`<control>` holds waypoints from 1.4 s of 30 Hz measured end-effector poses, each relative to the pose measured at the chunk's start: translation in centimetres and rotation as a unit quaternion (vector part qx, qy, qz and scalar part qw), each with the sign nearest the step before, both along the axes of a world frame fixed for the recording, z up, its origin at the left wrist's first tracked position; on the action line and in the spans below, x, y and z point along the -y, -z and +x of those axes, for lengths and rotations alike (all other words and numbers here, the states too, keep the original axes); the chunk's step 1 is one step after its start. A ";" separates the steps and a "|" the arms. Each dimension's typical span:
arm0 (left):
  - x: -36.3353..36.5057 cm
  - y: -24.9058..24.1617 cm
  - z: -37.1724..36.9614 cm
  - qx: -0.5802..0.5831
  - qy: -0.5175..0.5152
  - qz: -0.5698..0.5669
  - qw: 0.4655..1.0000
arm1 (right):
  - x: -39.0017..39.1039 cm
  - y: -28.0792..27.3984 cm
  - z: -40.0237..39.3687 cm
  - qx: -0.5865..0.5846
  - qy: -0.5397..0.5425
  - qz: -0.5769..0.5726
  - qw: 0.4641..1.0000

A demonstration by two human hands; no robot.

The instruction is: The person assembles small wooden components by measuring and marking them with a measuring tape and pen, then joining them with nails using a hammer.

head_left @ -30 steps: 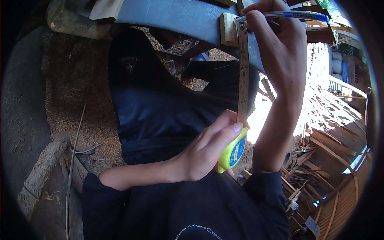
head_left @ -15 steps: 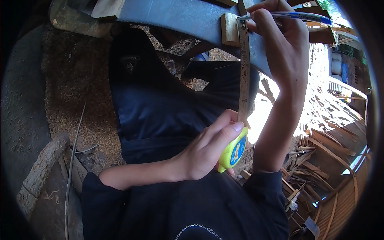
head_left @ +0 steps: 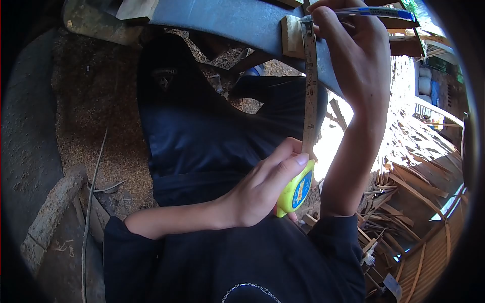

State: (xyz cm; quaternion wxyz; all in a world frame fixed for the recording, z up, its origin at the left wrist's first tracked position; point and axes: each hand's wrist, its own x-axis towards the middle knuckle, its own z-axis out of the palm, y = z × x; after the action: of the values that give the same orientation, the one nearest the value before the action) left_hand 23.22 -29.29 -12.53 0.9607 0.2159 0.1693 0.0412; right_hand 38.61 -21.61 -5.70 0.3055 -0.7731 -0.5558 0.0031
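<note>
Wrapped round the yellow tape measure [head_left: 285,201], my left hand [head_left: 260,187] is closed with its thumb near the mouth of the case. The worn blade [head_left: 309,96] runs out from it up to a small wooden block [head_left: 291,38] on the dark blue surface. A blue-and-clear pen [head_left: 384,14] is pinched in my right hand [head_left: 353,45], its tip at the block's upper edge beside the blade. Some of the right fingers are hidden behind the hand and the blade's end.
The dark blue surface [head_left: 212,22] spans the top, with another wooden piece [head_left: 136,9] at its left. Sawdust [head_left: 124,177] covers the ground. A rough log [head_left: 53,217] and a thin stick [head_left: 93,202] lie at left; wood scraps [head_left: 394,217] are piled at right.
The pen and my right fingers have shifted slightly upward, with the pen held a little differently. Tape blade and block appear a few pixels to the right; my left hand keeps its hold.
</note>
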 end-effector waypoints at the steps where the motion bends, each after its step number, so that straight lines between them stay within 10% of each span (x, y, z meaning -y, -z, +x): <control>1: 0.0 0.0 0.0 0.001 0.000 -0.001 1.000 | -0.2 0.3 0.3 -0.013 0.005 -0.001 1.000; 42: 0.4 0.3 -0.2 0.017 -0.008 -0.005 1.000 | -0.2 0.9 1.5 -0.108 -0.036 0.002 0.994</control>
State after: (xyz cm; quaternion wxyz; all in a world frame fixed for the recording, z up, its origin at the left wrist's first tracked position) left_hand 22.99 -29.72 -12.84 0.9643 0.2087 0.1546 0.0519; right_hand 40.11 -21.45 -6.60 0.3649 -0.7471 -0.5472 0.0964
